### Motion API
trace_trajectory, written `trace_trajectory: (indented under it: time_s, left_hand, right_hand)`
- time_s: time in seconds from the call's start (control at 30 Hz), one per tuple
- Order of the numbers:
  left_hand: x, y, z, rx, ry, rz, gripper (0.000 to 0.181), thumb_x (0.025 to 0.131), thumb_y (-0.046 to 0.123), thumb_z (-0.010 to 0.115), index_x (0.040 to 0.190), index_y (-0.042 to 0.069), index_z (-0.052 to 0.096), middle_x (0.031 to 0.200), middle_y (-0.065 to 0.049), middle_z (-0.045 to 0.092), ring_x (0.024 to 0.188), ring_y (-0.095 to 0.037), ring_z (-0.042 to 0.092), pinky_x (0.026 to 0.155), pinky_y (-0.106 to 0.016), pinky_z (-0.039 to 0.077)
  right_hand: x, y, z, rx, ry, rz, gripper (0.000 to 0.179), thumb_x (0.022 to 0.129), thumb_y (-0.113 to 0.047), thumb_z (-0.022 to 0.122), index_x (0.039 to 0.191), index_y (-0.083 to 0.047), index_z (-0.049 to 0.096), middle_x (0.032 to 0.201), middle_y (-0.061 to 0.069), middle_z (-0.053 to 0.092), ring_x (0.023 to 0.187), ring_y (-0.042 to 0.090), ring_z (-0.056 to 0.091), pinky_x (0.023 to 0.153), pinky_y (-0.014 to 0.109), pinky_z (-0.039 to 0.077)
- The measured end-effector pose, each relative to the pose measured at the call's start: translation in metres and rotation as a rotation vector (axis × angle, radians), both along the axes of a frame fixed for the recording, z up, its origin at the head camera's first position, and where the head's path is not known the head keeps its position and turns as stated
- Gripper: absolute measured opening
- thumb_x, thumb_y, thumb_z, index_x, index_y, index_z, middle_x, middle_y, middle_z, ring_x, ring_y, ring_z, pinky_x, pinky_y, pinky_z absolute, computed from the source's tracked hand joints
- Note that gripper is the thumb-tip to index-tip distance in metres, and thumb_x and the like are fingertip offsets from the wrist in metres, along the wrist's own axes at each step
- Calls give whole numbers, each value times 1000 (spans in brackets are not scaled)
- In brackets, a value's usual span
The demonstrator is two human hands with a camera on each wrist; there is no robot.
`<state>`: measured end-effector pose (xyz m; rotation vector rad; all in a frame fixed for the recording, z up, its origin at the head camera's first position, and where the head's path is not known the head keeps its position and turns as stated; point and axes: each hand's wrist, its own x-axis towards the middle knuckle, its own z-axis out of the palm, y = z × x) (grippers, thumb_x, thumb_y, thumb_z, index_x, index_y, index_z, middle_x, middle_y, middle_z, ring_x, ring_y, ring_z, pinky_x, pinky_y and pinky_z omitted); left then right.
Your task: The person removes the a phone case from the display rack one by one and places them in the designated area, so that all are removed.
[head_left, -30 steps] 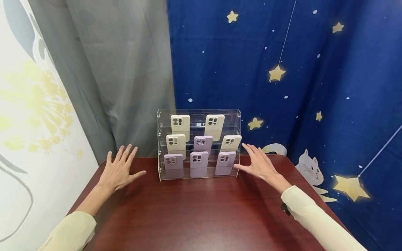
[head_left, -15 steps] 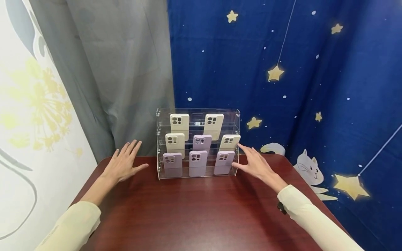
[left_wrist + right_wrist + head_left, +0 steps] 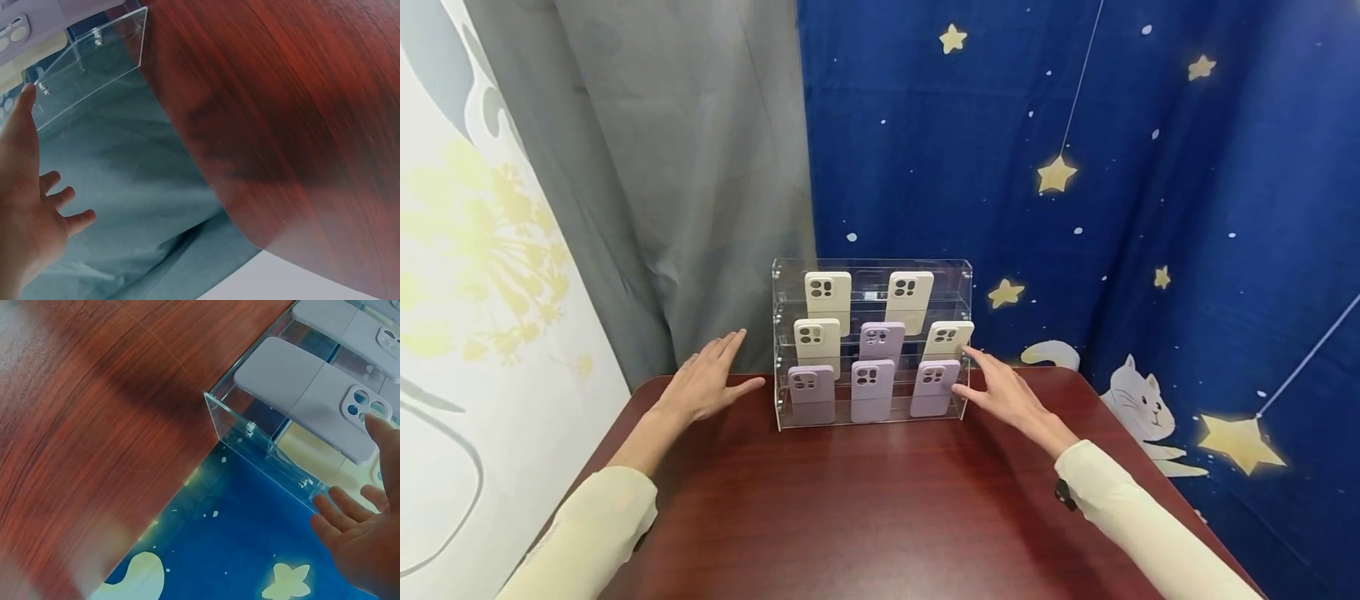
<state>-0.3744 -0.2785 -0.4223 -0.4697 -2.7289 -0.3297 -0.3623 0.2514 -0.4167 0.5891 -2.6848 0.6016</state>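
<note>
A clear acrylic tiered rack stands at the table's back, bearing several phone cases. Two cream cases lean on the top tier. Below them a purple case sits between two cream ones, and the bottom row is purple. My left hand, fingers extended and thumb out, is left of the rack, apart from its side panel. At the rack's right side is my right hand, fingers stretched along it. Its thumb overlaps the lower right purple case in the right wrist view; I cannot tell whether they touch.
The dark red wooden table has rounded back corners. Right behind it hang a grey curtain and a blue curtain with stars. A pale patterned surface rises along the left side.
My left hand has moved rightward, closer to the rack, with its fingers drawn together. My right hand has shifted slightly left to the rack's right side. The cases keep their places.
</note>
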Motion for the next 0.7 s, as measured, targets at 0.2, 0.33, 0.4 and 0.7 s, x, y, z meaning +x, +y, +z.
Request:
trace_trajectory:
  time_s: [0.2,0.33,0.4,0.7]
  left_hand:
    - [-4,9,2,18,2,-27,101,96,65,63,165,5,22,163,-26,34,148,-47,34,120,-67,32]
    - [-7,14,5,59,1,-30,99,96,59,67,166,6,21,165,-24,32,150,-44,32,120,-65,33]
    - [-7,16,7,90,-30,-28,100,97,59,67,167,8,18,167,-22,29,152,-42,30,120,-65,33]
    - [-12,24,9,213,-165,-24,99,101,60,59,168,11,5,171,-22,18,154,-44,24,121,-69,28]
  right_hand:
    - [-4,-3,-3,-40,24,30,73,94,-38,79,154,-7,49,146,18,59,134,38,56,110,60,50]
    - [-8,-5,-4,-79,40,57,67,95,-31,80,150,-6,52,139,17,65,124,36,65,102,56,56]
    - [-10,-6,-4,-96,44,67,64,95,-28,80,148,-6,54,135,17,67,120,35,68,100,54,58]
    - [-16,-10,-7,-155,55,116,48,95,-13,78,139,-5,62,125,20,72,112,33,72,93,54,61]
